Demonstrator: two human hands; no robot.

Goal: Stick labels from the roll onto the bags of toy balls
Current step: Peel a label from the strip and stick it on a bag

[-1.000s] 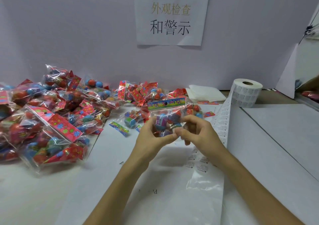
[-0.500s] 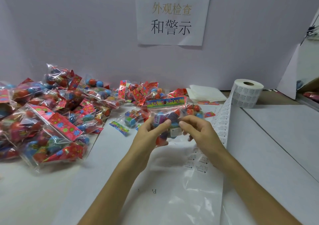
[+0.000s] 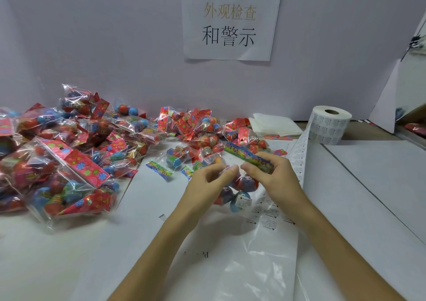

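Bag [image 3: 239, 185] tilting, header [image 3: 246, 155] now slanting rightward | left grip [image 3: 207, 183] pinching its film | right grip [image 3: 274, 176] curling round header | strip [image 3: 297, 160] trailing from roll [image 3: 329, 125] across surface [image 3: 368, 185]

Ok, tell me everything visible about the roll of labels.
The label roll is white paper wound round a hollow core, standing on end with the hole facing up, at the table's back right near the wall. Rows of small printed labels cover its side. A strip unwinds from its left and runs toward the person, beside the right hand. No hand touches the roll.
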